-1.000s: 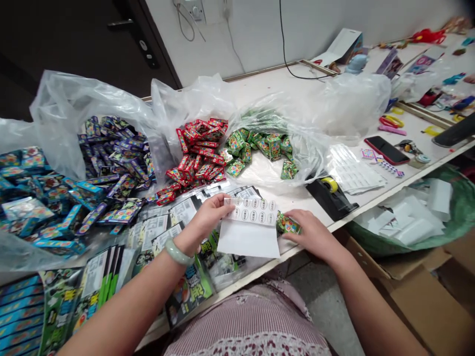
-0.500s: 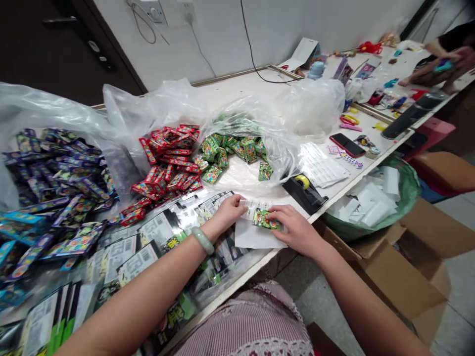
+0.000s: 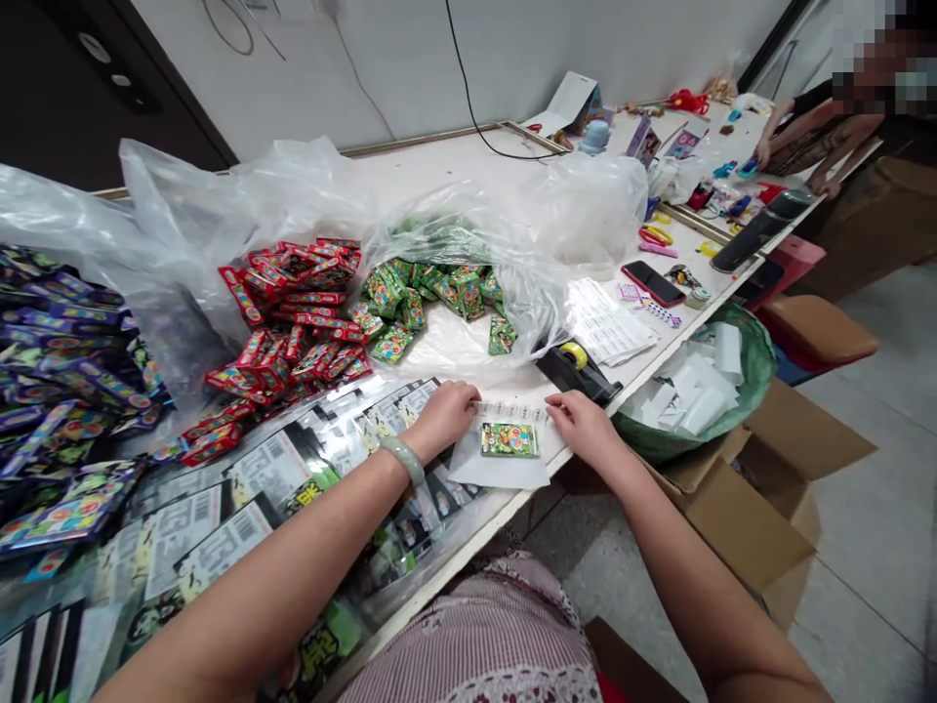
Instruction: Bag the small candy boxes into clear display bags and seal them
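Observation:
A small green printed packet lies flat on a white sheet near the table's front edge. Along the far edge of that sheet runs a row of small round clear stickers with dark print. My left hand, with a pale green bangle on the wrist, is closed on the sheet's far left corner. At the right end of the sticker row, my right hand has its thumb and index finger pinched at the edge. Under my left forearm lie flat printed bags in clear plastic.
Clear plastic bags spill red packets, green packets and purple packets. A black tape dispenser, sticker sheets and a phone stand to the right. Below are a green sack and cardboard box. Another person sits far right.
My right hand has let go of the green packet, which now rests on the sheet, and has moved to the right end of the sticker row. The view has shifted to the right.

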Demonstrator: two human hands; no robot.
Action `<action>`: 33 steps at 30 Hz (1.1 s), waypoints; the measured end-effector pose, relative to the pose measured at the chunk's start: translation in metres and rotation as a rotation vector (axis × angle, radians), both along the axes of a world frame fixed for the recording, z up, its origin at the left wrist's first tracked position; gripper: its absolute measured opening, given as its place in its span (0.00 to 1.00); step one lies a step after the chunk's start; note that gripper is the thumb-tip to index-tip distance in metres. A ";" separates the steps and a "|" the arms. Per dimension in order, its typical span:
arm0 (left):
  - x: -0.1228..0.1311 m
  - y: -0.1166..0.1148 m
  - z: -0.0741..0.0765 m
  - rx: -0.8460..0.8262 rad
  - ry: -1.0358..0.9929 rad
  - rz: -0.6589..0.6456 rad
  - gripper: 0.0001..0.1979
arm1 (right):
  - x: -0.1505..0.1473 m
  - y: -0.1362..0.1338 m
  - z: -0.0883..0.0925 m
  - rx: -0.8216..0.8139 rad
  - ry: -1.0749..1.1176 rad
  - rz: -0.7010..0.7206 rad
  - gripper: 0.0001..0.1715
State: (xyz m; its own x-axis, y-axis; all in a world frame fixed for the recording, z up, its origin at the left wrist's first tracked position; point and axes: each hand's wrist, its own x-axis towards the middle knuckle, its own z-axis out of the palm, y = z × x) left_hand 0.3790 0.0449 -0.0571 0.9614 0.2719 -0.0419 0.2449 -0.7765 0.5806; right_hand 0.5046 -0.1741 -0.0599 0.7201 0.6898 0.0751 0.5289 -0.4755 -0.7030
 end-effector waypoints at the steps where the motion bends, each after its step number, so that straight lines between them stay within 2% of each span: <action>1: 0.000 0.000 -0.001 0.018 0.004 -0.010 0.10 | 0.002 0.002 -0.004 -0.004 0.017 -0.009 0.08; 6: 0.000 -0.001 -0.005 0.076 0.006 -0.044 0.11 | -0.003 0.006 -0.009 0.092 0.099 -0.051 0.06; 11: 0.005 -0.007 -0.007 0.076 -0.017 -0.088 0.12 | -0.009 -0.009 0.003 0.321 0.203 -0.233 0.17; 13: 0.003 -0.012 0.000 0.070 -0.040 -0.085 0.13 | -0.011 -0.012 0.010 0.397 0.251 -0.305 0.20; 15: -0.009 -0.012 0.014 0.072 -0.061 -0.064 0.18 | -0.015 -0.011 0.016 0.465 0.321 -0.329 0.20; 18: -0.055 0.005 0.041 0.029 -0.171 -0.017 0.22 | -0.031 -0.004 0.024 0.524 0.479 -0.293 0.17; 20: -0.109 0.027 0.057 -0.047 -0.315 0.149 0.19 | -0.048 0.005 0.029 0.480 0.544 -0.219 0.16; 21: -0.140 0.037 0.063 -0.075 -0.371 0.306 0.17 | -0.058 0.012 0.031 0.436 0.551 -0.151 0.15; 23: -0.206 0.053 0.068 -0.075 -0.367 0.668 0.14 | -0.084 0.030 0.037 0.345 0.564 0.053 0.15; 24: -0.235 0.056 0.068 -0.059 -0.324 0.800 0.15 | -0.099 0.041 0.040 0.306 0.577 0.190 0.15; 25: -0.261 0.056 0.065 -0.049 -0.286 0.860 0.15 | -0.115 0.054 0.044 0.278 0.590 0.337 0.15; 27: -0.295 0.049 0.055 -0.044 -0.236 0.882 0.15 | -0.149 0.085 0.048 0.244 0.598 0.607 0.16; 29: -0.308 0.036 0.044 -0.051 -0.222 0.850 0.14 | -0.180 0.120 0.047 0.233 0.561 0.764 0.20; 31: -0.307 0.022 0.036 -0.063 -0.229 0.819 0.12 | -0.203 0.153 0.041 0.228 0.514 0.822 0.24; 33: -0.304 0.012 0.035 -0.094 -0.251 0.783 0.08 | -0.218 0.177 0.035 0.210 0.479 0.839 0.27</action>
